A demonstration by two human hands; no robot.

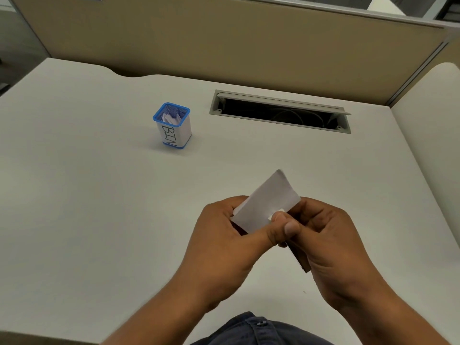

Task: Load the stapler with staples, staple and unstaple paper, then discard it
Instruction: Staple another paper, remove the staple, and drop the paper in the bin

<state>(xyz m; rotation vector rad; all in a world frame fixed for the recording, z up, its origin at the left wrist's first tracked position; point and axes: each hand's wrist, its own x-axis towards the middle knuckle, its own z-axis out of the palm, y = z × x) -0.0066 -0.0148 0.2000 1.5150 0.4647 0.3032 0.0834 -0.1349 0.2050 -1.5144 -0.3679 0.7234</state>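
Note:
A small folded white paper is held above the desk between both hands. My left hand grips its lower left edge, with the thumb pressed on the paper's lower right corner. My right hand is closed around a dark, flat object that is mostly hidden in the palm; it may be the stapler. Its fingers meet the paper's right corner. A small blue-rimmed mesh cup labelled "BIN" stands far left on the desk, with white paper scraps inside.
The white desk spreads on all sides. An open cable slot with wires inside lies at the back right. A beige partition wall stands behind the desk. A second desk section adjoins on the right.

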